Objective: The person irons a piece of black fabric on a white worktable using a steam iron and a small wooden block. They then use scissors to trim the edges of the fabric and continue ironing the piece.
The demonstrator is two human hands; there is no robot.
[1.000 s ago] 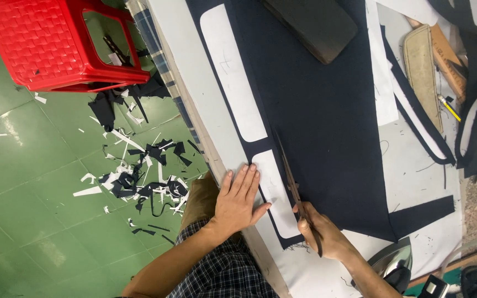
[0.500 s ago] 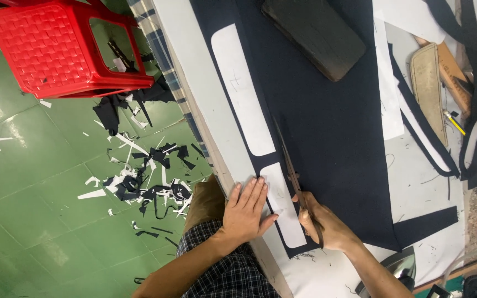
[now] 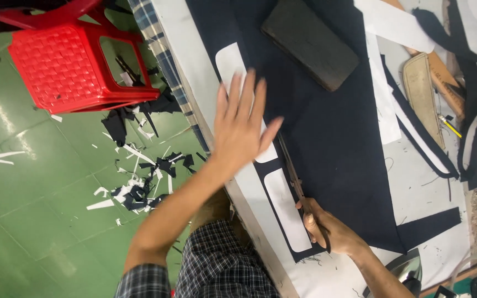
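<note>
A large dark navy cloth (image 3: 327,143) lies on a white-covered table (image 3: 194,60). Two white rounded pattern strips rest on it: a long one (image 3: 232,63) further away and a short one (image 3: 287,209) close to me. My left hand (image 3: 241,124) lies flat, fingers spread, over the near end of the long strip. My right hand (image 3: 329,232) grips dark scissors (image 3: 293,174), whose blades point away from me along the right side of the short strip.
A dark rectangular block (image 3: 309,40) sits on the cloth further back. A red plastic stool (image 3: 73,60) stands on the green floor among cloth and paper scraps (image 3: 139,182). An iron (image 3: 404,270) sits at my right; a wooden tool and a yellow pencil (image 3: 449,126) lie beyond.
My left hand lifted off the short white strip and moved forward onto the long strip. The right hand with the scissors stayed nearly in place.
</note>
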